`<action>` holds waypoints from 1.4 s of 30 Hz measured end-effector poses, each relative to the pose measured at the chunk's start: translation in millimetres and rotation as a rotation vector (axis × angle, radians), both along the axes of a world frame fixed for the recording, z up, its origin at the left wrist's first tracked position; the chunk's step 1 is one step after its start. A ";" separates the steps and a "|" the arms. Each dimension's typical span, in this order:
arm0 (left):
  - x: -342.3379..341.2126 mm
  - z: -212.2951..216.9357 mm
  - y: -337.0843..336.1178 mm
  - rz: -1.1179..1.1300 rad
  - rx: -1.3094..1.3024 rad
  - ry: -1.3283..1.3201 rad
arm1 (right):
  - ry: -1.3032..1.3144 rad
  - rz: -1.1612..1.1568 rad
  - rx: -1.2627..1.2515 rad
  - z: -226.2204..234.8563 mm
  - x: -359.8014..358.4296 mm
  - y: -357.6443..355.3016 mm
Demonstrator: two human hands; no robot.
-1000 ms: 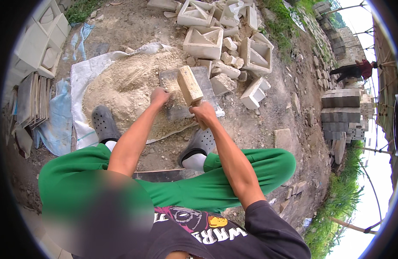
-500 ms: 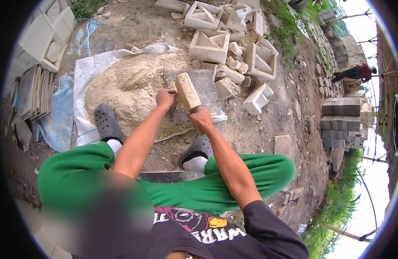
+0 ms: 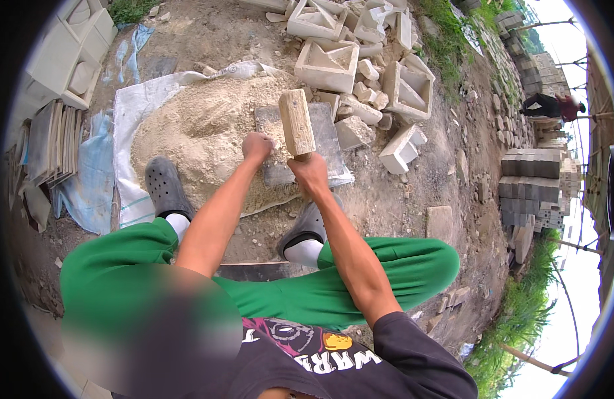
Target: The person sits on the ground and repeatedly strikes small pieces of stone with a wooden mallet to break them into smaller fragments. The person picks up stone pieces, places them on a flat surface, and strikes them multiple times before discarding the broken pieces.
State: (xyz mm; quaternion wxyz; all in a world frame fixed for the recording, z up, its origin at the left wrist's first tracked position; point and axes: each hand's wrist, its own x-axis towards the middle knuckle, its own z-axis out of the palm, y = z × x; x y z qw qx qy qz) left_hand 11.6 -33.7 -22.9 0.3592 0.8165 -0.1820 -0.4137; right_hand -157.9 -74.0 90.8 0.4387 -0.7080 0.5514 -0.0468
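My right hand point(image 3: 309, 174) grips the short handle of a wooden mallet point(image 3: 296, 123). The mallet's thick, pale, worn head covers part of a flat dark grey slab point(image 3: 327, 130) dusted with crumbs. At the slab's left edge, my left hand point(image 3: 258, 146) is closed; whatever its fingers hold, if anything, is hidden. Beside it, a heap of beige crushed material point(image 3: 194, 126) lies on a white woven sack point(image 3: 129, 113).
Broken off-white moulded blocks point(image 3: 327, 65) and rubble lie beyond the slab. My feet, in grey clogs point(image 3: 166, 186), flank the heap's near side. Thin boards point(image 3: 61, 143) lean at left. Grey blocks point(image 3: 530, 176) are stacked at right, near another person point(image 3: 553, 106).
The mallet head has risen slightly and swung to the right, with my right hand a little farther forward. My left hand stays by the slab, its fingers turned slightly.
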 end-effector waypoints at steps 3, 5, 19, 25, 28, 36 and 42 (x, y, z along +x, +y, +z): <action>-1.9 6.8 -1.0 0.041 -0.030 0.056 | 0.026 0.062 -0.195 -16.3 -8.8 8.7; -7.4 15.6 -7.4 0.012 0.036 -0.053 | 0.192 0.052 -0.011 -23.4 -12.4 -4.1; -5.4 11.1 3.0 0.105 0.006 -0.088 | 0.077 0.060 -0.168 -19.1 -5.6 11.0; -12.9 13.3 2.7 0.208 0.003 -0.064 | 0.363 0.135 -0.010 -7.1 -8.0 -6.6; -6.4 9.3 4.6 0.159 0.028 -0.008 | 0.048 0.050 -0.052 -1.0 -7.6 5.1; -9.8 29.5 11.0 0.137 0.043 0.129 | 0.287 0.101 -0.029 9.1 -19.2 -3.6; -15.4 39.2 12.1 -0.165 0.004 -0.206 | 0.315 0.099 0.001 -14.9 -33.2 -0.9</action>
